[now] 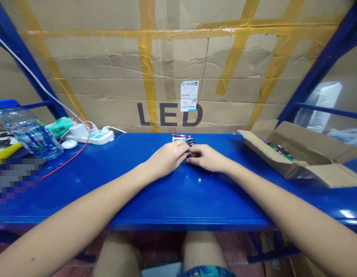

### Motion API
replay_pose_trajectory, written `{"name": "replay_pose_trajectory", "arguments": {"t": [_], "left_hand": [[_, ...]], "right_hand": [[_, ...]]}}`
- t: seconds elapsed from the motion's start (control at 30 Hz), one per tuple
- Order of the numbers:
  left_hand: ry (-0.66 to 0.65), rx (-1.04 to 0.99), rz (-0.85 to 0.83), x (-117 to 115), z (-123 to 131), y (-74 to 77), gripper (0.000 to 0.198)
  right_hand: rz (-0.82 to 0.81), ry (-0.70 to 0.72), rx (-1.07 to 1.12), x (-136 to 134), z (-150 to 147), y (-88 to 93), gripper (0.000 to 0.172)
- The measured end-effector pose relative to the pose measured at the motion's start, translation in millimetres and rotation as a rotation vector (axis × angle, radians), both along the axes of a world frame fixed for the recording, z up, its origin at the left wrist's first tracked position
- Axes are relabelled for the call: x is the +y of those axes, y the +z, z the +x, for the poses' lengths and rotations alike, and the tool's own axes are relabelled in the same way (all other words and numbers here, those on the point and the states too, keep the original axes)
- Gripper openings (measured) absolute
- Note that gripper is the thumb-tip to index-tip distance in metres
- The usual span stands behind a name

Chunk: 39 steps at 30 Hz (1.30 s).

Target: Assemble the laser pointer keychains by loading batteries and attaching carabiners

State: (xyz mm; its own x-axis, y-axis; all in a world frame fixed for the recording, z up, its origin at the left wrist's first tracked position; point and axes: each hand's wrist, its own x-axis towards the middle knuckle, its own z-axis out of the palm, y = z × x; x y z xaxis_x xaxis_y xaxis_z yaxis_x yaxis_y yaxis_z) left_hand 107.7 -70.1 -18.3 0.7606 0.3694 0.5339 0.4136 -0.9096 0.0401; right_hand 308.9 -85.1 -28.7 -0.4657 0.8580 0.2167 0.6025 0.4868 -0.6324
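Observation:
Near the middle of the blue table, my left hand (pixel 172 156) and my right hand (pixel 207 157) meet, fingertips pinched together. Between them a small dark, shiny piece (pixel 189 154) shows; the fingers hide most of it, so its kind cannot be made out. Just beyond my fingers lies a row of slim, shiny coloured sticks (pixel 182 137), red, silver and dark, partly covered by my left hand. A small silver round piece (pixel 199 180) rests on the table in front of my hands. Under my right wrist a dark purple, shiny thing (pixel 215 174) is partly hidden.
An open cardboard box (pixel 294 167) with several coloured slim pieces stands at the right. On the left are a plastic bottle (pixel 31 132), a white power strip (pixel 102 137) and a red cable (pixel 83 148). A large LED carton (pixel 115 88) backs the blue table (pixel 167 204).

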Motion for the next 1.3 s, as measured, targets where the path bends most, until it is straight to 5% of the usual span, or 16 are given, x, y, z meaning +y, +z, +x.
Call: {"name": "replay_pose_trajectory", "arguments": {"t": [0.3,0.47,0.63,0.87,1.1,1.3], "left_hand": [[0.035,-0.047,0.013,-7.7,-3.9,7.2,0.017],[-0.141,0.240,0.014,-30.6,4.4,6.7,0.024],[-0.170,0.387,-0.012,-38.5,16.0,-3.8,0.023],[-0.106,0.346,-0.222,-35.4,9.8,6.5,0.009],[0.034,0.014,-0.005,-8.1,-3.4,10.5,0.017],[-0.009,0.036,0.006,-3.7,-0.4,5.4,0.020]], "right_hand": [[0.023,-0.024,0.003,1.4,2.9,-0.9,0.011],[0.020,-0.038,-0.016,0.4,3.4,0.9,0.014],[0.001,-0.052,-0.014,0.7,1.1,2.1,0.019],[-0.004,-0.042,-0.017,-0.9,1.9,3.5,0.017],[0.011,-0.015,-0.006,-1.3,0.2,1.2,0.011],[-0.002,0.004,0.013,-3.5,-2.9,1.5,0.010]]}}
